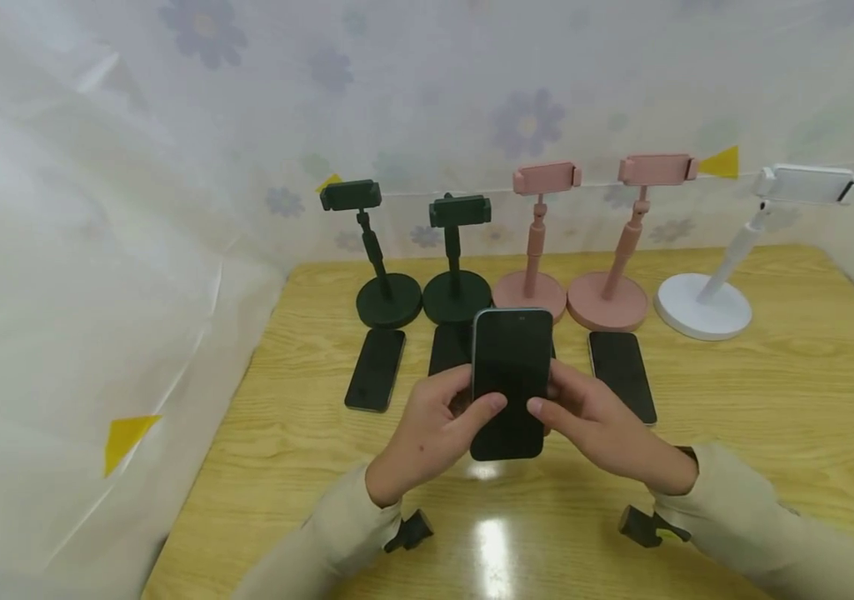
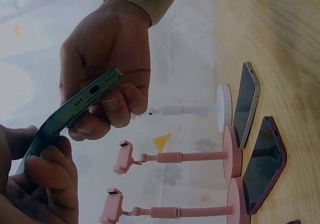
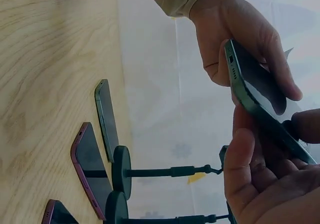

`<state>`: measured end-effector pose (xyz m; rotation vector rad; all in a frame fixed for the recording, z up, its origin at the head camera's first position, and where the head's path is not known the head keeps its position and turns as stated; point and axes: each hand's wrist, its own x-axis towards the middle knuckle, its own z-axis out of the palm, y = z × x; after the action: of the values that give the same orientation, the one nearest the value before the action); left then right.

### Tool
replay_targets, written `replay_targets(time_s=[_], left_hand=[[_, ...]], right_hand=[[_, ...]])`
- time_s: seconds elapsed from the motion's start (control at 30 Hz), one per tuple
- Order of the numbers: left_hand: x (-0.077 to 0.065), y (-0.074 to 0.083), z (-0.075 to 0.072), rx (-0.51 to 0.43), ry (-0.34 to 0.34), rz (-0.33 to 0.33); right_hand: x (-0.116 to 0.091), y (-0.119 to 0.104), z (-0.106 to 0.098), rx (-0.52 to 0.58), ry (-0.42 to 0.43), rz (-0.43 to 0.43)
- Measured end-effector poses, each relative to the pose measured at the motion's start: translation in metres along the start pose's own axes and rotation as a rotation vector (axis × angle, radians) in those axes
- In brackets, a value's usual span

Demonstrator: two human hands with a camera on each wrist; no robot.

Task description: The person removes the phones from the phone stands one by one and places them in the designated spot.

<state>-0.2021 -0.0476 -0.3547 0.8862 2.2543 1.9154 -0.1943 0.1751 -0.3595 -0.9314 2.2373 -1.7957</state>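
A smartphone [image 1: 512, 375] with a dark screen and a green edge is held upright over the table between both hands. My left hand [image 1: 430, 433] grips its left side, thumb on the screen and fingers curled behind. On the opposite side my right hand [image 1: 610, 429] holds it the same way, its thumb low on the glass. In the left wrist view the phone's bottom edge [image 2: 95, 89] shows its charging port and speaker holes. Fingertips of my right hand [image 3: 270, 184] support the back in the right wrist view.
Phones lie on the wooden table [image 1: 284, 475]: one left [image 1: 377, 371], one partly covered [image 1: 451, 343], one right [image 1: 621, 375]. Behind stand two dark green phone stands [image 1: 389, 300], two pink ones [image 1: 606, 300] and a white one [image 1: 704, 308]. A flowered white curtain [image 1: 427, 92] hangs behind them.
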Motion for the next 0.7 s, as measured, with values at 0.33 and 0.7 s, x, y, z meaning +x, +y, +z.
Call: replay_targets(time_s=[0.33,0.7], left_hand=[[0.003,0.003,0.001,0.174,-0.095,-0.078],[0.003,0.004,0.004,0.266,-0.138,-0.049]], right_hand=[[-0.011,0.005,-0.004,-0.12,0.118,-0.068],[-0.027,0.005,-0.027,-0.132,0.151,-0.03]])
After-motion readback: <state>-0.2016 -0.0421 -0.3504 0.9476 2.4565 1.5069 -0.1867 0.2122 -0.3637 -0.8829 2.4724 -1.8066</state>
